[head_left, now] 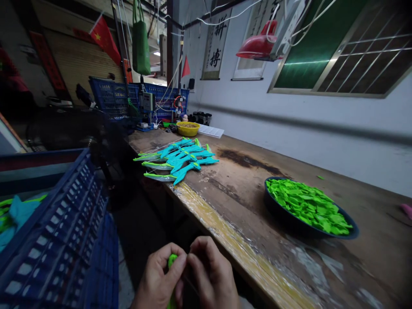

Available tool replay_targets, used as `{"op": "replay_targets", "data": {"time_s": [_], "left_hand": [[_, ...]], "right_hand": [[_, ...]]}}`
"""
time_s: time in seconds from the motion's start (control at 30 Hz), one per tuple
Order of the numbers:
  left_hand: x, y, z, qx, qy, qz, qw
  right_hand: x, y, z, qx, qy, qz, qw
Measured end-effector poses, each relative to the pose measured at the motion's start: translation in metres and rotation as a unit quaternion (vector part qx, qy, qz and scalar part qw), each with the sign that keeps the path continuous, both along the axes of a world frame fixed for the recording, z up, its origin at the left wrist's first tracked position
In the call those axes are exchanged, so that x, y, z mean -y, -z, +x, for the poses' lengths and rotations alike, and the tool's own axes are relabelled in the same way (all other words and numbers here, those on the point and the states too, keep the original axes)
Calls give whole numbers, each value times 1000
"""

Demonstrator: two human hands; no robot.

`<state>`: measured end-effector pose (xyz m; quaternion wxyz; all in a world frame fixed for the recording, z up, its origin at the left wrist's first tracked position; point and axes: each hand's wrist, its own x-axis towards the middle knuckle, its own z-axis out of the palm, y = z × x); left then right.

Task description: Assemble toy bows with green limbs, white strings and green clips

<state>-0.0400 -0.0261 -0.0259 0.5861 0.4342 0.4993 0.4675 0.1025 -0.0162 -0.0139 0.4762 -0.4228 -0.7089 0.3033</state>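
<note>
Hands low at bottom center: left hand (pixel 159 279) & right hand (pixel 210 277) both pinch tight on a small green piece (pixel 172 260). Best kept close, thumbs steady, w/ bowl (pixel 280 210) of green parts at right.

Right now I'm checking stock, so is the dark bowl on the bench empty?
No, the dark bowl on the wooden bench is heaped with bright green plastic pieces.
</note>
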Motion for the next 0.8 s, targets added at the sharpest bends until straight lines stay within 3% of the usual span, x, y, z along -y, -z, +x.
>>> {"op": "replay_targets", "data": {"time_s": [0.1,0.27,0.5,0.67,0.8], "left_hand": [[1,2,0,3,6,0,1000],[5,-5,-1,110,10,-46,993],[6,-4,-3,126,27,-21,991],[8,-7,-2,115,19,-19,993],[9,-10,1,119,-17,-38,992]], "right_hand": [[-1,5,-1,1,15,36,999],[5,10,-9,-8,36,126,991],[8,-9,1,103,-12,145,984],[10,-10,2,88,-4,117,989],[14,-4,1,5,-22,-8,1000]]}}
